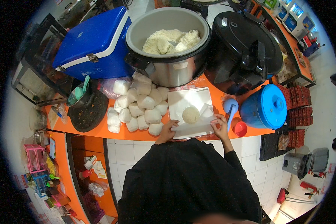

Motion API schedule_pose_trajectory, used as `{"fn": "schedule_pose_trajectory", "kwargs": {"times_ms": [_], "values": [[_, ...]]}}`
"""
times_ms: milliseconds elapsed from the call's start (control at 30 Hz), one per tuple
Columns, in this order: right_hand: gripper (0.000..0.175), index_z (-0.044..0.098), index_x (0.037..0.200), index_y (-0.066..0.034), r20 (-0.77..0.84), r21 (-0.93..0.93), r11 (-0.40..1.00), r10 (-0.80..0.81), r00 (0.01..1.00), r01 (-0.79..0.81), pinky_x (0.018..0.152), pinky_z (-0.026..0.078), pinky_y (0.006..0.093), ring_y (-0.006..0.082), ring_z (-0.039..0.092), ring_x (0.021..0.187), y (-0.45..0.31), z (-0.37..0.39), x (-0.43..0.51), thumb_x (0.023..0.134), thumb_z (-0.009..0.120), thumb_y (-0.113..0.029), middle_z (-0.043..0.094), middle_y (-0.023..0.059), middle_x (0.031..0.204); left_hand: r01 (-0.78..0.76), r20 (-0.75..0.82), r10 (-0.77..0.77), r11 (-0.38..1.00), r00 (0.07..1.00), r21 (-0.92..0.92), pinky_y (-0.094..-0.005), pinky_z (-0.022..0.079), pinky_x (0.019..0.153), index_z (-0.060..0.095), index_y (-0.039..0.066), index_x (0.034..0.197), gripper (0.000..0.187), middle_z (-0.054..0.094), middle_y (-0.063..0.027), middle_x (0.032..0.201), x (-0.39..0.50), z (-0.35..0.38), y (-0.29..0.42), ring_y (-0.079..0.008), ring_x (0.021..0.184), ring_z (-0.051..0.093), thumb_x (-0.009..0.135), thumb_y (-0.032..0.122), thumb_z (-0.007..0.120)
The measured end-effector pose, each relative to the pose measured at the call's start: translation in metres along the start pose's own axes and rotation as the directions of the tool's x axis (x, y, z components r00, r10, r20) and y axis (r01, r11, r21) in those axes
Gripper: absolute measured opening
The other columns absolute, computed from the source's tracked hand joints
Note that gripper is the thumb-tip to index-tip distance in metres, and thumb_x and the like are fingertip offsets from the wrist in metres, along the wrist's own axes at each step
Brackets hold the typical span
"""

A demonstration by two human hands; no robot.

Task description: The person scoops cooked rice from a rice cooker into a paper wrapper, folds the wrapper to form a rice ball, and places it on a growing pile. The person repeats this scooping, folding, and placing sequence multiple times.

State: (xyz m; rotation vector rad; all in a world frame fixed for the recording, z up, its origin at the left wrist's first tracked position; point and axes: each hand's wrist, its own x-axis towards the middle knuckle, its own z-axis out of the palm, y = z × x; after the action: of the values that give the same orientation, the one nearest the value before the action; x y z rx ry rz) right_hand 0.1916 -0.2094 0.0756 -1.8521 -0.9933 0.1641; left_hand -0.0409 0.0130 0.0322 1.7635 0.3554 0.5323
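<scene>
A round mound of white rice (pixel 190 114) lies on a stack of white wrapping paper sheets (pixel 186 96) on the orange table. My left hand (pixel 168 130) pinches the near left edge of the top sheet, and my right hand (pixel 220 126) holds its right side, with the near part lifted a little below the rice. Left of the stack, several white paper-wrapped bundles (pixel 145 101) are piled up. Behind the paper, a large open rice cooker (pixel 168 70) holds cooked rice (pixel 168 40). A light blue scoop (pixel 231 112) and a red cup (pixel 240 129) are to the right of my right hand.
A blue cooler box (pixel 91 42) stands at the back left, near a dark round board (pixel 88 113) and a metal bowl with green spoons (pixel 79 95). At right are a large black lidded pot (pixel 240 56) and a blue lidded container (pixel 264 106). The table (pixel 141 135) ends close to my body.
</scene>
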Motion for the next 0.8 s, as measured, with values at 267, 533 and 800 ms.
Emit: {"fn": "schedule_pose_trajectory", "kwargs": {"times_ms": [267,533,800], "values": [[0.014,0.070,0.085,-0.0119,0.452,-0.564,0.822,0.224,0.863,0.082,0.096,0.032,0.0417,0.0245,0.059,0.095,-0.022,-0.031,0.044,0.080,0.073,-0.024,0.068,0.0045,0.087,0.304,-0.081,-0.296,0.943,0.952,0.133,-0.0291,0.042,0.054,0.064,-0.002,0.093,0.018,0.059,-0.0063,0.068,0.024,-0.006,-0.001,-0.0118,0.055,0.050,0.092,0.016,0.063],[0.011,0.066,0.084,-0.0045,0.211,0.181,0.898,0.364,0.907,-0.402,0.055,0.039,0.0250,0.0085,0.051,0.062,0.024,0.004,0.039,0.089,0.068,-0.014,0.055,-0.0012,0.064,0.467,-0.092,-0.494,0.857,0.864,-0.220,-0.0282,0.055,0.049,0.059,-0.002,0.088,0.027,0.059,-0.0051,0.072,0.028,-0.005,0.007,-0.0137,0.059,0.060,0.097,0.023,0.056],[0.022,0.066,0.097,-0.0045,0.088,-0.136,0.947,0.303,0.949,-0.290,0.070,0.051,0.0393,0.0313,0.067,0.078,0.061,0.044,0.056,0.093,0.060,-0.026,0.068,0.0158,0.084,0.550,-0.280,-0.551,0.830,0.786,-0.092,-0.0331,0.058,0.049,0.059,-0.002,0.094,0.024,0.059,-0.0122,0.080,0.045,0.003,0.004,-0.0221,0.057,0.064,0.097,0.021,0.053]]}}
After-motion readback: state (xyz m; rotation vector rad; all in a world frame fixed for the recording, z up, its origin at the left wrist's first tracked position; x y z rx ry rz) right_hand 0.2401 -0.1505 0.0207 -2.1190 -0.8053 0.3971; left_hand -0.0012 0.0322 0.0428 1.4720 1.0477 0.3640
